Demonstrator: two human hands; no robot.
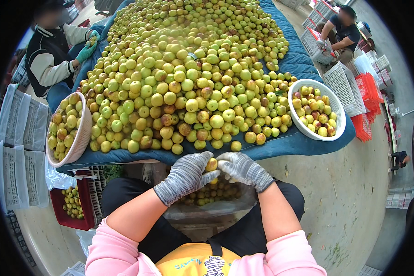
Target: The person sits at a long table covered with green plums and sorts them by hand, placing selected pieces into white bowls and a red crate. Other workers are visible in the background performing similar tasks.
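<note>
A large heap of green, yellow and reddish jujube-like fruits (pixel 193 86) covers a table with a blue padded cloth (pixel 276 148). At the cloth's near edge, my left hand (pixel 189 174), in a grey knitted glove, holds a yellow-red fruit (pixel 211 165) between fingers and thumb. My right hand (pixel 243 169), gloved alike, is close beside that fruit with its fingers bent; whether it holds anything is hidden. Another yellow fruit (pixel 214 180) shows just under my left thumb. Below both hands, between the knees, a container lined with clear plastic (pixel 214 208) holds more fruits.
White plastic baskets of fruit stand at the table's left (pixel 86 134) and right (pixel 341 114) corners. A dark red crate (pixel 89 207) with fruits sits lower left. Two people work at the sides, one in green gloves (pixel 86 51); stacked crates (pixel 345 88) stand on the right.
</note>
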